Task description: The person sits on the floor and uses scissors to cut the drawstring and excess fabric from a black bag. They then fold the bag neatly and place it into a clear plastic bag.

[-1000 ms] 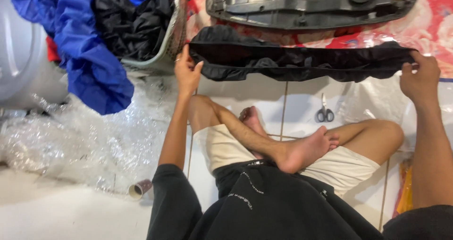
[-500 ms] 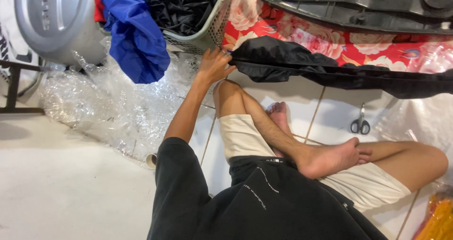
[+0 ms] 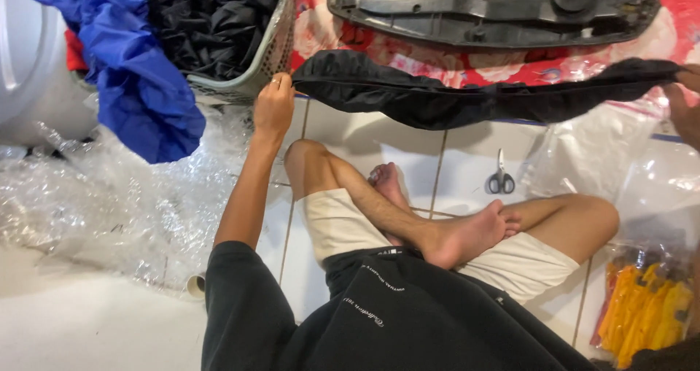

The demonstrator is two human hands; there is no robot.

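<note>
I sit cross-legged on a white tiled floor. A long black garment [image 3: 467, 94] is stretched out in front of me above the tiles. My left hand [image 3: 273, 108] grips its left end beside the grey laundry basket [image 3: 266, 61]. My right hand [image 3: 684, 108] shows only partly at the right edge, holding the garment's right end. Small scissors [image 3: 500, 175] lie on the floor below the garment, past my feet.
The basket holds black clothes, and a blue garment [image 3: 142, 94] hangs over its side. Crumpled clear plastic [image 3: 109, 196] covers the floor at left. A black moulded plastic panel [image 3: 496, 10] lies on red floral cloth. Bagged yellow items [image 3: 645, 312] sit lower right.
The view has swung back to the right, so my right hand is in sight again at the edge. The black garment stays stretched between both hands.
</note>
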